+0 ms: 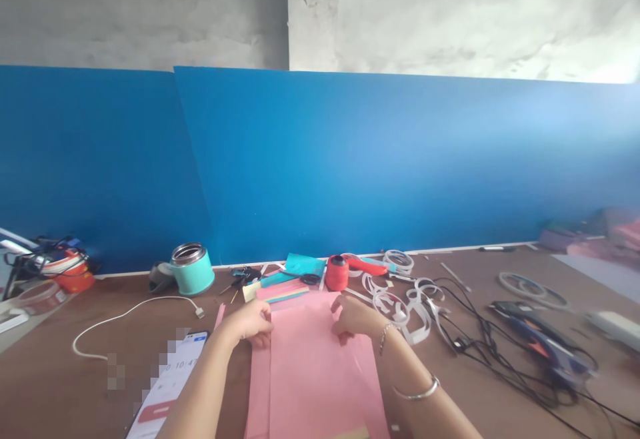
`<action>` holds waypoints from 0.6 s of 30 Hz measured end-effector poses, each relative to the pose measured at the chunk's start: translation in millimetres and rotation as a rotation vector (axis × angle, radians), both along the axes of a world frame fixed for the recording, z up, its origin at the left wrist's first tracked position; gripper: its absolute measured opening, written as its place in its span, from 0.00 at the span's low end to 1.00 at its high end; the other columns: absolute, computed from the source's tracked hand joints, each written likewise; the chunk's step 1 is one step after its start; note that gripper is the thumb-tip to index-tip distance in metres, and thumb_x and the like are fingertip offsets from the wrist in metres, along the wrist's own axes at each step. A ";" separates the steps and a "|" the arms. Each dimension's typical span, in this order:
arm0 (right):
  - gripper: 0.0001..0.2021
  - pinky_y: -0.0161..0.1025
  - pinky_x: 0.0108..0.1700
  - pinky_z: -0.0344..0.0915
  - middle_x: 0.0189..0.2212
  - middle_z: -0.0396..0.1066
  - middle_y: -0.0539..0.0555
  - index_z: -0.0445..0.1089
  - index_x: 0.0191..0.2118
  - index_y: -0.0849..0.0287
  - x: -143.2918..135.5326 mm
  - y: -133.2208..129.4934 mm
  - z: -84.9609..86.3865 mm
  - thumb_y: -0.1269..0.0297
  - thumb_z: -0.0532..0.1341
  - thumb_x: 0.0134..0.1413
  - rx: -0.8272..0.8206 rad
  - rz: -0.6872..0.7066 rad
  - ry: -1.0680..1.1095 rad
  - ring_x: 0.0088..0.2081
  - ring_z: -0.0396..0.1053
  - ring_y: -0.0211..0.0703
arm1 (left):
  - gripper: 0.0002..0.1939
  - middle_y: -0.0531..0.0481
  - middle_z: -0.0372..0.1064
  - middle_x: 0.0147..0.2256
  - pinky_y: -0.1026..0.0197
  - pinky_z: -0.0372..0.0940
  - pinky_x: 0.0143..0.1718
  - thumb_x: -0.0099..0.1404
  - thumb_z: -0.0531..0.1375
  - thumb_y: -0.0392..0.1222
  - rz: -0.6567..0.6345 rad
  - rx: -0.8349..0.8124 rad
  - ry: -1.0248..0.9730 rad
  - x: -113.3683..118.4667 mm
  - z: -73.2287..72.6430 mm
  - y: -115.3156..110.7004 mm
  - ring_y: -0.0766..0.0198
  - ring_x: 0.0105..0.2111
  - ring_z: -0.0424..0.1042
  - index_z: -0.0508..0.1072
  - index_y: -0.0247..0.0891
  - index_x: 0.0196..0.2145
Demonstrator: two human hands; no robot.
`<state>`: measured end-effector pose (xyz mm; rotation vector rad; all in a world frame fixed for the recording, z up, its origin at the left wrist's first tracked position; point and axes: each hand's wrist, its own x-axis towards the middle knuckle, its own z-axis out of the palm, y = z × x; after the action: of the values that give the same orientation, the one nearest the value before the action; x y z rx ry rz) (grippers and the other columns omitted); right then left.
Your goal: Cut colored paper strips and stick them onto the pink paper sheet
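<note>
Pink paper sheets (315, 372) lie in front of me on the brown table, one overlapping another along the left side. My left hand (254, 322) is on the left edge of the top sheet, its fingers curled and pressed together at the paper. Across from it, my right hand (350, 319) touches the sheet near its upper right, fingers bent inward onto it. Just beyond the paper are a red thread spool (337, 273), blue paper pieces (304, 266) and strips of pink and yellow paper.
Left of the sheets are a phone (170, 382), a white cable (125, 310) and a turquoise cup (193, 271). White strip coils (417, 309), black cables (485, 339) and a dark blue tool (545, 352) lie right. A blue partition (350, 166) stands behind.
</note>
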<state>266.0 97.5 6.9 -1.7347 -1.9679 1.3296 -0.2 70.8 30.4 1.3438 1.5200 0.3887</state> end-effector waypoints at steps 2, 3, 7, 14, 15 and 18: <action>0.23 0.27 0.18 0.57 0.12 0.68 0.45 0.61 0.44 0.63 -0.2 1.2 -0.8 0.78 0.59 0.35 0.019 -0.010 0.007 0.18 0.68 0.38 | 0.10 0.54 0.70 0.16 0.60 0.70 0.30 0.50 0.59 0.30 0.007 0.004 -0.013 0.3 -1.2 1.1 0.58 0.26 0.77 0.60 0.39 0.23; 0.24 0.28 0.18 0.57 0.12 0.67 0.44 0.60 0.44 0.63 -0.4 1.8 -1.3 0.79 0.59 0.35 0.027 -0.014 0.008 0.18 0.68 0.38 | 0.10 0.54 0.71 0.16 0.60 0.70 0.30 0.50 0.59 0.30 0.012 0.008 -0.018 0.5 -1.2 0.9 0.58 0.26 0.77 0.60 0.40 0.23; 0.25 0.28 0.18 0.57 0.12 0.66 0.43 0.59 0.45 0.65 -0.9 2.8 -1.7 0.80 0.59 0.36 0.043 -0.011 0.008 0.18 0.68 0.38 | 0.08 0.52 0.72 0.17 0.60 0.70 0.32 0.50 0.60 0.31 0.038 0.022 -0.018 -0.2 0.3 -1.9 0.59 0.26 0.77 0.63 0.39 0.22; 0.24 0.29 0.22 0.59 0.17 0.70 0.44 0.59 0.44 0.63 -0.5 -1.4 3.0 0.80 0.56 0.34 0.116 0.030 -0.007 0.22 0.69 0.37 | 0.03 0.50 0.72 0.19 0.62 0.69 0.28 0.50 0.61 0.35 0.223 0.142 0.068 -30.4 4.3 6.4 0.57 0.27 0.76 0.68 0.37 0.25; 0.24 0.30 0.23 0.59 0.17 0.70 0.44 0.59 0.44 0.62 -0.7 -1.7 3.5 0.80 0.56 0.34 0.133 0.032 -0.012 0.23 0.70 0.37 | 0.02 0.50 0.72 0.21 0.63 0.68 0.28 0.52 0.59 0.36 0.267 0.174 0.085 -38.0 5.5 8.2 0.58 0.28 0.76 0.68 0.37 0.26; 0.24 0.30 0.25 0.59 0.18 0.70 0.44 0.60 0.43 0.62 -2.2 -2.4 5.6 0.80 0.55 0.34 0.181 0.029 -0.042 0.25 0.70 0.37 | 0.03 0.49 0.72 0.22 0.63 0.67 0.28 0.55 0.56 0.37 0.374 0.255 0.136 -61.0 7.9 11.2 0.60 0.27 0.75 0.68 0.37 0.30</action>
<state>263.7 95.1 12.6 -1.6689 -2.0724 1.0926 -61.2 82.0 38.3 1.2964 1.8908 0.7606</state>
